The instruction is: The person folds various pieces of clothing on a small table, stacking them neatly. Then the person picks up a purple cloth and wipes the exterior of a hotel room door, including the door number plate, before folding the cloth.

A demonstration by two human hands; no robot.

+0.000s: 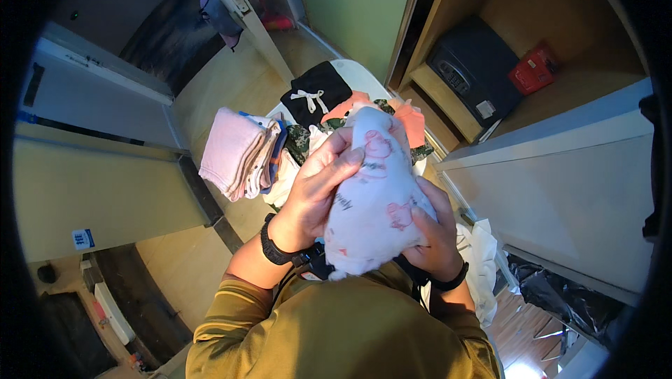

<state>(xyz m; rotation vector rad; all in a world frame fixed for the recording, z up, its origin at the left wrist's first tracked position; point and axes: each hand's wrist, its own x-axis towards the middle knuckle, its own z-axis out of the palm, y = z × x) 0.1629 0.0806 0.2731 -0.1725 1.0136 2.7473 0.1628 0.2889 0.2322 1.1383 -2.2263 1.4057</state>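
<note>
Both hands hold up a white cloth garment [367, 221] printed with pink figures, bunched into a compact bundle close to the chest. My left hand [325, 185] grips its left edge, thumb on top. My right hand [433, 227] clasps its lower right side. Beyond the bundle lie black folded clothing [320, 90] with a white drawstring bow, orange cloth [409, 122] and camouflage-patterned cloth [298, 143], on a white surface [362, 73]. To the left is a stack of folded clothes with a pink one [231, 148] outermost. The bundle hides part of the pile.
At the upper right, an open wooden cabinet [567, 27] holds a dark safe [472, 69] and a red box [533, 69]. An ajar door [262, 38] stands at the upper left. White crumpled material [480, 269] is beside the right forearm.
</note>
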